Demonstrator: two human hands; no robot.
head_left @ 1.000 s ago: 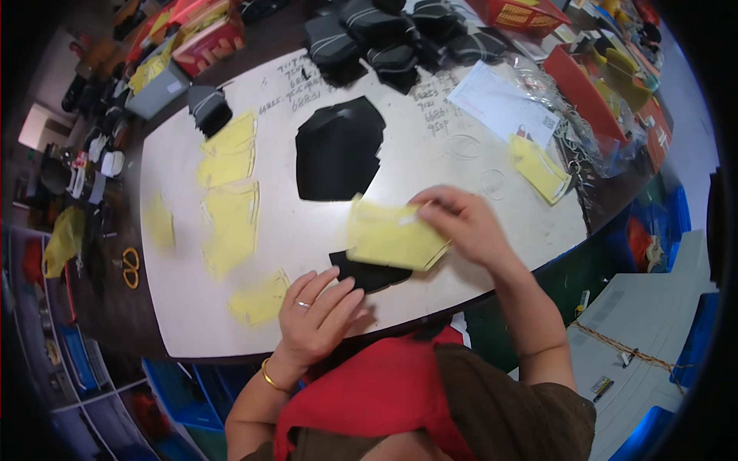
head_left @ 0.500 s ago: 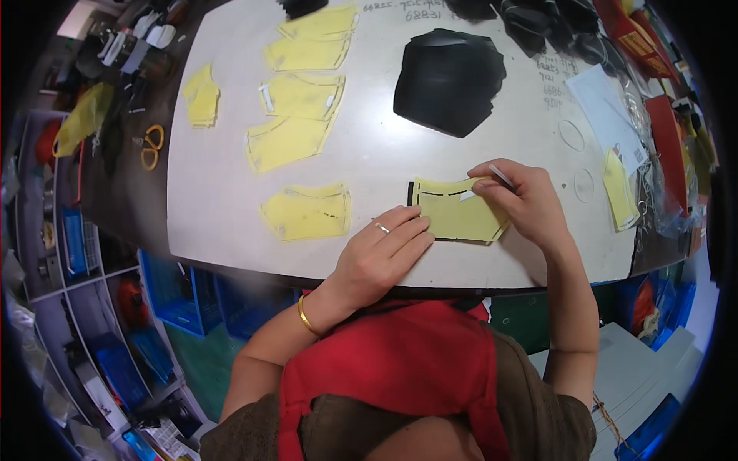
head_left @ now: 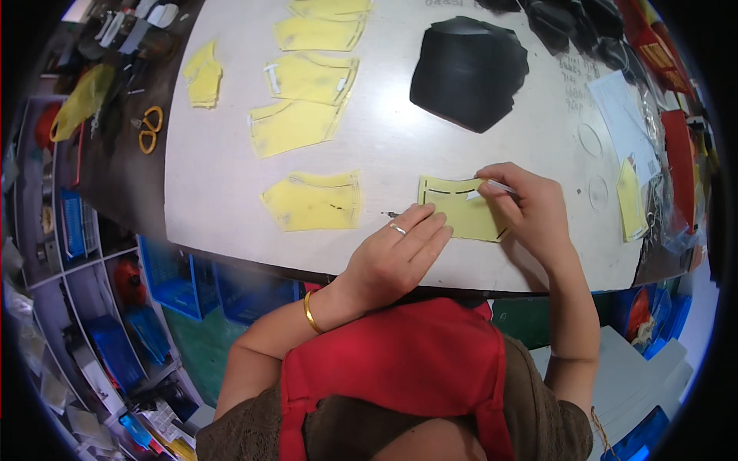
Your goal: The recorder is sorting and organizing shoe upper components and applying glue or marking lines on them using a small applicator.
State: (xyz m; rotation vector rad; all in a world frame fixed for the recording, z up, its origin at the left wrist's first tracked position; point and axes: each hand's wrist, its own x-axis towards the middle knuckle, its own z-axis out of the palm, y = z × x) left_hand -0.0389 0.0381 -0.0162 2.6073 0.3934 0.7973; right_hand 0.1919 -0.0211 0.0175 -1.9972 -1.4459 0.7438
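Note:
My left hand (head_left: 403, 250) lies flat with its fingers stretched out over the lower left part of a yellow pattern piece (head_left: 469, 215), close to the table's front edge. Black dashes show along the piece's upper and left edges, and a white patch sits near its top. In my right hand (head_left: 526, 207) is a thin white pen-like stick (head_left: 501, 187), pinched between thumb and fingers at the piece's upper right corner. Its working tip is hard to make out. A similar yellow pattern piece (head_left: 311, 201) rests to the left of my hands.
Several more yellow pattern pieces (head_left: 300, 127) lie at the far left of the white table (head_left: 207, 184). A stack of black sheet material (head_left: 469, 73) is beyond my hands. Orange-handled scissors (head_left: 151, 131) lie at left; clear bags and a red box (head_left: 678, 157) crowd the right.
The black strip that showed along the pattern piece's left and lower edges is no longer visible there. The white stick now lies flatter in my right hand. The whole view has shifted slightly.

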